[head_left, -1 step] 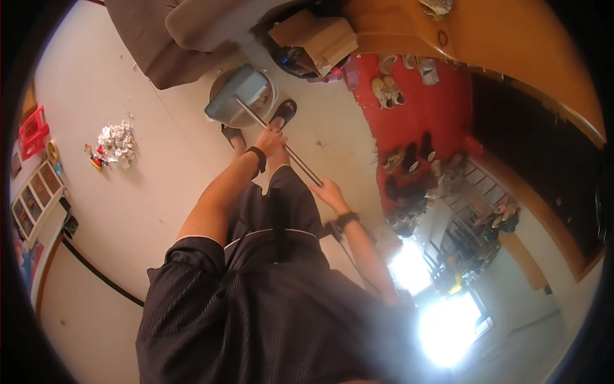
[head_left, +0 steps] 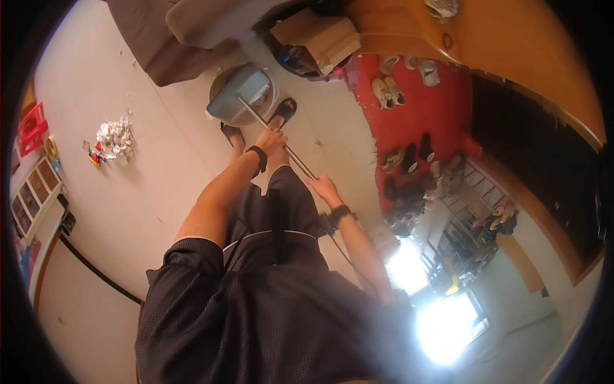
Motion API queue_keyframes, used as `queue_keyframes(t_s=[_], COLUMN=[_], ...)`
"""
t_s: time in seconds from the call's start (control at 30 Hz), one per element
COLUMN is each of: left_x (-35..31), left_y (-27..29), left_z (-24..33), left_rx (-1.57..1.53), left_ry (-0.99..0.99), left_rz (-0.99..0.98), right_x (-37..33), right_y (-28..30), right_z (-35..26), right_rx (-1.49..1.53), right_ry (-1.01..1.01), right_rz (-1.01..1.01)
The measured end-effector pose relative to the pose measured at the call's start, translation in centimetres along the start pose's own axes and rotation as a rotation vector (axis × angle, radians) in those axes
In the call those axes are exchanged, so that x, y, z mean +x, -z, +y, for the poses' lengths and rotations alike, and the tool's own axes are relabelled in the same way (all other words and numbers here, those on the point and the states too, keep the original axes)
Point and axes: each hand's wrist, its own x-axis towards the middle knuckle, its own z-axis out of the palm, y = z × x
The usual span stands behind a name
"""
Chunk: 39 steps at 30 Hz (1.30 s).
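**Nothing has shifted: both hands on the dustpan handle**

Since the earlier frame nothing has moved: your hands, the handle and the dustpan sit exactly where they were.

Your left hand (head_left: 271, 141) is wrapped around the thin metal handle (head_left: 281, 144) low down, fingers closed on it, a dark band on the wrist. Your right hand (head_left: 323, 187) rests on the same handle higher up, towards your body; its fingers lie along the rod, loosely curled, and you cannot tell from here whether they grip it fully. That wrist wears a black watch.

The handle slants from your right hand up and to the left, ending at the pale blue dustpan (head_left: 240, 96). The dustpan stands on the floor just past your feet, in front of a round grey bin (head_left: 272, 80) (the two overlap in view, so contact is unclear). Your black sandal (head_left: 283, 110) is just beside the dustpan.

Well apart, to your left, a small heap of crumpled wrappers (head_left: 114, 137) lies on the pale floor (head_left: 166, 185). A cardboard box (head_left: 316, 35) sits beyond the bin, and pairs of shoes (head_left: 389, 93) rest on a red mat (head_left: 416, 115) to your right.
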Motion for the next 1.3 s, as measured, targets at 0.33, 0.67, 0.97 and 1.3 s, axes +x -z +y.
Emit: queue_keyframes(t_s=[0.33, 0.67, 0.97, 1.3], left_x=[5.5, 1.0, 1.0, -1.4], left_y=[4.1, 1.9, 4.1, 11.6], left_z=[2.2, 1.5, -0.2, -5.1], left_rx=[-0.296, -0.128, -0.274, -0.498], left_ry=[0.096, 0.222, 0.229, 0.43], left_rz=[-0.179, -0.035, 0.225, 0.599], right_x=[-0.9, -2.7, -4.8, -8.6], right_y=[2.0, 2.4, 7.9, 9.8], right_z=[1.4, -4.0, -7.9, -11.5], right_rx=[-0.183, -0.252, -0.319, 0.077], right_ry=[0.105, 0.111, 0.458, 0.916], right_rz=[0.11, 0.111, 0.49, 0.41])
